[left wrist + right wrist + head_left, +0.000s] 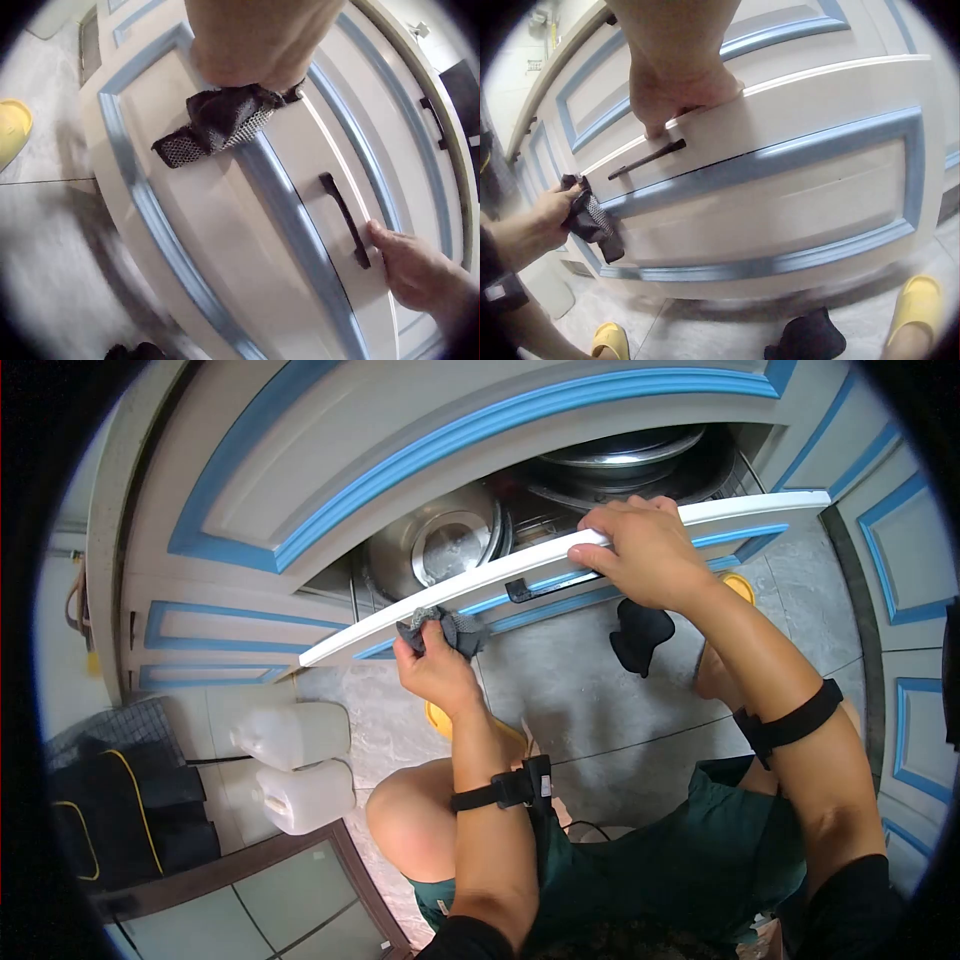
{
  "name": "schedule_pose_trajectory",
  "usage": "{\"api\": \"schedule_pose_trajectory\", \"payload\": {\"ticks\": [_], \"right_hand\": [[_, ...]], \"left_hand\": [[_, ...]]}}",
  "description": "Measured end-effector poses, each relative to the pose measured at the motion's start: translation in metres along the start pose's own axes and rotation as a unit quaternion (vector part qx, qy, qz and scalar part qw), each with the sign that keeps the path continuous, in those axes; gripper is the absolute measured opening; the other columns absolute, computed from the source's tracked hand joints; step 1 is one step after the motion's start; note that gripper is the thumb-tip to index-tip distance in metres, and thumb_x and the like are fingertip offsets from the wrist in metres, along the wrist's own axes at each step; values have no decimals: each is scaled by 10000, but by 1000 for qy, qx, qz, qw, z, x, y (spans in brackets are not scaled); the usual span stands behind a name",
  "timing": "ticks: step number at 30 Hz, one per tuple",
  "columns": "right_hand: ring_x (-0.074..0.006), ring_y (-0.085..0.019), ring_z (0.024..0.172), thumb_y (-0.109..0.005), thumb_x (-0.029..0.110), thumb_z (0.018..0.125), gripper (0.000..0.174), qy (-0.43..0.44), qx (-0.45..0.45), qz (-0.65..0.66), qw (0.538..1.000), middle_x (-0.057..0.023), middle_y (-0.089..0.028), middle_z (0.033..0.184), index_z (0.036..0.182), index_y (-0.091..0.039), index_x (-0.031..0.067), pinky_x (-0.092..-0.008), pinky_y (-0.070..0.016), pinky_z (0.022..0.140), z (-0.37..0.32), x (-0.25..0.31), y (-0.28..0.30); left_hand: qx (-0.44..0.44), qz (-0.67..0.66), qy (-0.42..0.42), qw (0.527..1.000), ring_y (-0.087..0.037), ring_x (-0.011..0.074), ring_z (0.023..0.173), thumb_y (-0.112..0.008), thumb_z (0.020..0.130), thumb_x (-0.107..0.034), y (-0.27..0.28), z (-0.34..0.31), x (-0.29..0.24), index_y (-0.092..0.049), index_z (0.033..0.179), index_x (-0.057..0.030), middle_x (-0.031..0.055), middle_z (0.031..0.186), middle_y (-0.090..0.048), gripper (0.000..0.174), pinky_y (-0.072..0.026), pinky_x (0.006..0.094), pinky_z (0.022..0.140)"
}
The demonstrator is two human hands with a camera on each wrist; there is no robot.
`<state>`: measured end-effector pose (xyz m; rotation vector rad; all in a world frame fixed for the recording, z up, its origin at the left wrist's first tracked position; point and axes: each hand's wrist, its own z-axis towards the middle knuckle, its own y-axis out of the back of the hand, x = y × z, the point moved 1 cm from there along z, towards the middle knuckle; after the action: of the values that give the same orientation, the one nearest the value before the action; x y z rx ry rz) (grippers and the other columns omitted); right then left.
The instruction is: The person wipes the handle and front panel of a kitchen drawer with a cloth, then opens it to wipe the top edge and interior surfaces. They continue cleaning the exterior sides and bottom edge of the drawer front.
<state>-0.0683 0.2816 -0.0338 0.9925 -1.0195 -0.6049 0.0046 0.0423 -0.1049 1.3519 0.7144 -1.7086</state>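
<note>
Grey tiled floor runs below a bank of pale cabinets with blue trim, and the drawer pulled out from it is my landmark. Inside the drawer I make out a metal bowl toward its left end and a wide pan toward its right. Two plastic jugs stand on the floor past the drawer's left end, and a black object, too unclear for me to name, lies on the tiles in front of it.

From my feed, the left hand is closed on a bunched dark grey cloth, pinching it with thumb and fingers. The right hand grips the drawer's top edge, fingers bent over the rim and thumb on the outer side; it holds nothing else.

I would keep that right grip firm so the drawer cannot slide under pressure, and lay a flat fold of cloth along the rim, using light, even strokes. The grooves of the blue trim would, I judge, want a fingertip behind the fabric.

The cloth is right under the left fingers, at the drawer's rim and outer face, left of the black handle. That handle sits between the hands, nearer the right one. The drawer front spans beneath both.
</note>
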Motion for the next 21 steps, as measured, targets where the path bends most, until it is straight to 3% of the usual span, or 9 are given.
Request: {"api": "schedule_pose_trajectory", "payload": {"ticks": [4, 7, 11, 13, 17, 18, 19, 20, 21], "right_hand": [[-271, -588, 993, -578, 421, 878, 363, -6, 11, -6, 1000, -111, -675, 972, 1018, -679, 101, -418, -357, 930, 2, 1, 1], [-273, -589, 995, -577, 425, 876, 369, 3, 3, -21, 1000, -113, -676, 975, 1017, -678, 100, -419, -356, 933, 3, -1, -1], [-278, -589, 996, -574, 435, 876, 381, -3, 3, -15, 1000, -114, -675, 978, 1014, -678, 96, -421, -356, 933, 2, -1, -1], [-279, -589, 996, -571, 441, 876, 387, -4, 3, -16, 1000, -115, -675, 980, 1011, -678, 95, -422, -355, 931, 3, -1, -3], [-275, -586, 988, -579, 452, 866, 399, -9, 3, -23, 1000, -110, -671, 965, 1009, -680, 93, -419, -353, 924, 3, 1, -2], [-274, -585, 987, -581, 455, 862, 404, -8, 2, -27, 1000, -109, -670, 961, 1010, -681, 92, -419, -352, 923, 3, 1, -2], [-274, -584, 985, -584, 459, 859, 409, -6, 1, -31, 1000, -108, -669, 958, 1010, -681, 92, -419, -351, 921, 3, 1, -2], [-244, -560, 870, -637, 380, 847, 326, 10, -43, -26, 999, -73, -631, 820, 991, -680, 90, -378, -353, 865, 2, -2, -7], [-245, -560, 870, -637, 381, 848, 330, 15, -42, -27, 999, -76, -633, 826, 993, -679, 88, -378, -353, 866, 3, -1, -8]], "left_hand": [[90, 146, -83, 982, -601, 199, 743, -691, 796, -102, -26, -33, -30, -650, 939, 21, 124, 846, -676, 193, -476, 320, 734], [104, 122, -59, 985, -585, 174, 732, -679, 816, -115, -23, -27, -25, -651, 933, 20, 113, 845, -674, 181, -481, 319, 728], [-40, -39, 38, 998, -602, 179, 742, -628, 839, -77, 19, 30, 22, -614, 951, 43, 104, 862, -659, 165, -500, 326, 694], [-56, -24, 10, 998, -598, 177, 740, -599, 861, -92, 16, 29, 23, -603, 970, 40, 103, 867, -652, 172, -505, 332, 665], [14, 36, 72, 997, -598, 184, 737, -615, 842, -114, -4, -2, 1, -604, 975, 15, 93, 844, -645, 186, -491, 324, 683], [50, 139, -20, 989, -599, 181, 724, -625, 824, -111, -15, -20, -13, -618, 952, 0, 91, 807, -654, 169, -481, 319, 692], [78, 126, -57, 987, -599, 177, 718, -627, 822, -101, -29, -37, -15, -626, 941, -3, 93, 791, -656, 154, -481, 320, 689], [107, 112, -94, 983, -600, 173, 712, -629, 819, -92, -37, -45, -16, -634, 929, -7, 94, 775, -658, 140, -480, 321, 687], [119, 107, -75, 984, -600, 173, 710, -636, 815, -86, -35, -42, -17, -637, 926, -11, 99, 771, -657, 134, -479, 319, 688]]}}
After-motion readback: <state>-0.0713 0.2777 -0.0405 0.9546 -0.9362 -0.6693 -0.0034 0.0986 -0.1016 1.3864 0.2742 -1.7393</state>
